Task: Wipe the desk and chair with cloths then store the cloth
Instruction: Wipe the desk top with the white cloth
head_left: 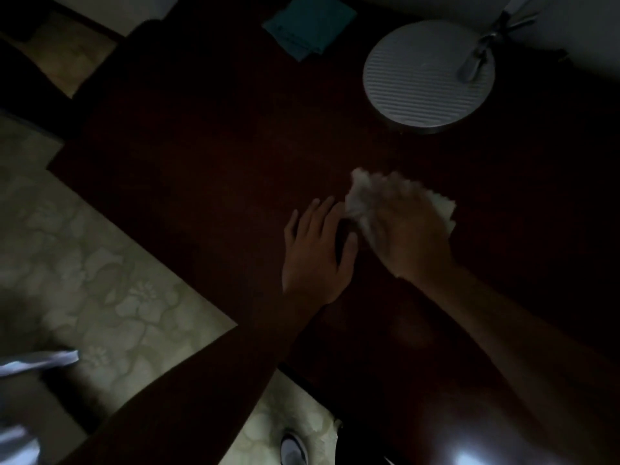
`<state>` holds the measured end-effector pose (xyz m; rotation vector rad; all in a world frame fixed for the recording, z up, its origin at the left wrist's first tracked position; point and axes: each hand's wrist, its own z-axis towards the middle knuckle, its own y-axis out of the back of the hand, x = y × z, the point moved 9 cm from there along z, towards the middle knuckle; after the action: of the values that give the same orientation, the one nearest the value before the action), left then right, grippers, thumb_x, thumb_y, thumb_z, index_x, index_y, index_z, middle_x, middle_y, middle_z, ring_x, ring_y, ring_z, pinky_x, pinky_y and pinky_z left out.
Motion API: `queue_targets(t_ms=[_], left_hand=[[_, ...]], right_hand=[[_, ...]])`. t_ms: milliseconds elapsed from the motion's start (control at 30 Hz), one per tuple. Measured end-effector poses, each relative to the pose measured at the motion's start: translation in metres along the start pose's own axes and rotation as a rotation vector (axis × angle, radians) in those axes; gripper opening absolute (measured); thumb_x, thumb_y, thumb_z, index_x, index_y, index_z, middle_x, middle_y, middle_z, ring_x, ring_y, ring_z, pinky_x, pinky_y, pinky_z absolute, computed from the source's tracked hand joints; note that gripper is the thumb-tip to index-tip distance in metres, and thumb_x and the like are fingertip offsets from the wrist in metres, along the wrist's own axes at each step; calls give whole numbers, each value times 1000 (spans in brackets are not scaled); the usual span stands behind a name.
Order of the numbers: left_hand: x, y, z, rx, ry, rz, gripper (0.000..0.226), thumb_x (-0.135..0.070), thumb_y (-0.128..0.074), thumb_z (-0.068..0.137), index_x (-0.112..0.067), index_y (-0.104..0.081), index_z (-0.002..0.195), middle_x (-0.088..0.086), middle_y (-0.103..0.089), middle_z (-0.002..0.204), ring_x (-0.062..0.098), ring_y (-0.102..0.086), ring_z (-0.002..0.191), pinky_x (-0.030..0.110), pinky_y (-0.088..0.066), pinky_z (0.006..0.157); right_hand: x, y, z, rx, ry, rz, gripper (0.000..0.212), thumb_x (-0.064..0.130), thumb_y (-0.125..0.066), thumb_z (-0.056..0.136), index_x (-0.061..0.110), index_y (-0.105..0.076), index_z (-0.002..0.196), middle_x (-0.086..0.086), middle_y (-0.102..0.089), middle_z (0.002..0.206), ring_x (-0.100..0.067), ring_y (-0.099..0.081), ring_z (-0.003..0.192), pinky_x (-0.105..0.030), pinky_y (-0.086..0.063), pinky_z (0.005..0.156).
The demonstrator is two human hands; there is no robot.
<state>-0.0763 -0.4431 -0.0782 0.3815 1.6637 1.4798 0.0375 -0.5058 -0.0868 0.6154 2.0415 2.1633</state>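
The dark brown wooden desk [208,156] fills most of the dim head view. My right hand [406,229] presses a crumpled white cloth [362,193] onto the desk near its middle; the hand is blurred. Just left of the cloth, my left hand [317,250] lies flat on the desk, fingers spread, empty. A folded teal cloth [310,25] rests at the desk's far edge. No chair can be made out in the dark.
A round white ribbed lamp base [422,78] with a metal arm [476,58] stands at the far right of the desk. Pale flower-patterned floor [100,280] runs along the desk's left edge. A shoe [293,448] shows at the bottom.
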Motion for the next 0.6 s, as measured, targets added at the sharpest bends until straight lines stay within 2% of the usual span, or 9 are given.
queue_targets(t_ms=[100,200,267,400,500,600], left_hand=[[1,-1,1,-6,-4,-6,55,-46,-36,96,-15,-48,140,4,-47,147,21,-33,142,48,-18,118],[-1,-5,0,25,-49,-14,54,-48,-37,95,-21,-48,141,3,-47,147,22,-33,142,51,-17,116],[-3,-5,-2,37,-76,-29,53,-49,-42,93,-26,-47,141,1,-47,146,22,-31,142,53,-15,116],[-7,-5,-5,61,-138,-66,55,-50,-45,89,-30,-49,140,0,-46,147,23,-30,142,58,-8,116],[-7,-6,-4,106,-147,-86,50,-45,-49,89,-32,-52,138,-3,-45,147,20,-27,143,57,-3,117],[-5,-1,-5,136,-214,-229,41,-32,-56,89,-25,-60,129,-1,-48,144,20,-29,142,54,-5,118]], right_hand=[[-22,4,6,-44,-182,-7,49,33,-25,105,11,-43,146,-12,-37,155,-34,-28,145,-49,-18,119],[15,-8,-35,-62,-183,-34,50,34,-33,105,13,-36,150,-12,-34,156,-33,-26,146,-50,-19,119],[45,-15,-68,-90,-167,-11,52,34,-32,104,10,-36,149,-13,-34,156,-33,-28,145,-51,-22,118],[78,-21,-104,-119,-264,20,54,34,-31,104,12,-29,152,-11,-27,159,-34,-25,146,-52,-23,117],[88,-24,-109,-112,-414,21,56,37,-29,102,10,-32,151,-11,-25,159,-34,-21,148,-53,-21,118],[107,-30,-104,-118,-559,46,59,36,-30,99,5,-36,149,-11,-26,158,-32,-16,149,-53,-18,119]])
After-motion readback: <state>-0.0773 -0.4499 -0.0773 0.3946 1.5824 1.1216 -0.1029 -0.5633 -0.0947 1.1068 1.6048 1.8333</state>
